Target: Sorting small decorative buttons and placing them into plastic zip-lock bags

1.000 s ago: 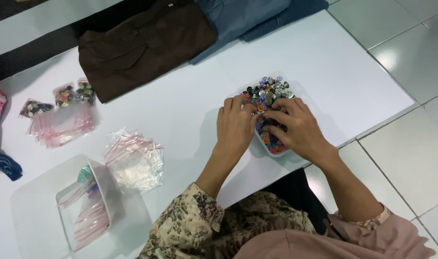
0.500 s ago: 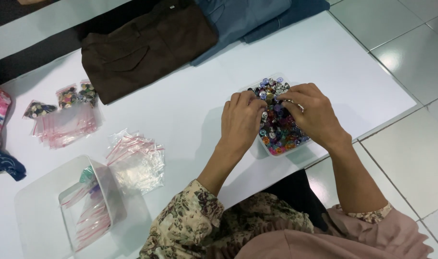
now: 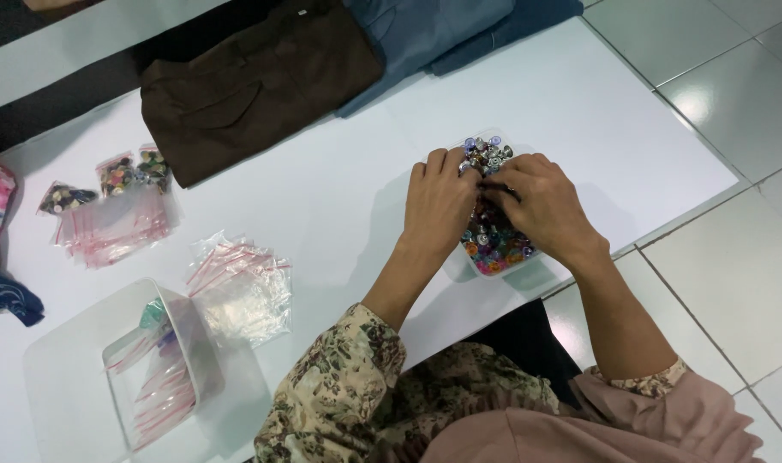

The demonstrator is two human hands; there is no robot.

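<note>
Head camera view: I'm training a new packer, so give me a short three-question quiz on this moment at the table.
1. True or false: both hands are over the clear container of beads.
2. What lies nearest the left hand on its outer side? A) loose pile of small zip bags B) brown garment C) blue garment
3. What does the open box at lower left hold?

Key: 1 true; 2 A; 3 zip bags with red strips.

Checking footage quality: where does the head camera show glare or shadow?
Head view: glare patches on the floor tiles; soft shadow left of the left hand on the white table; the beads under the right hand stay fairly sharp.
</note>
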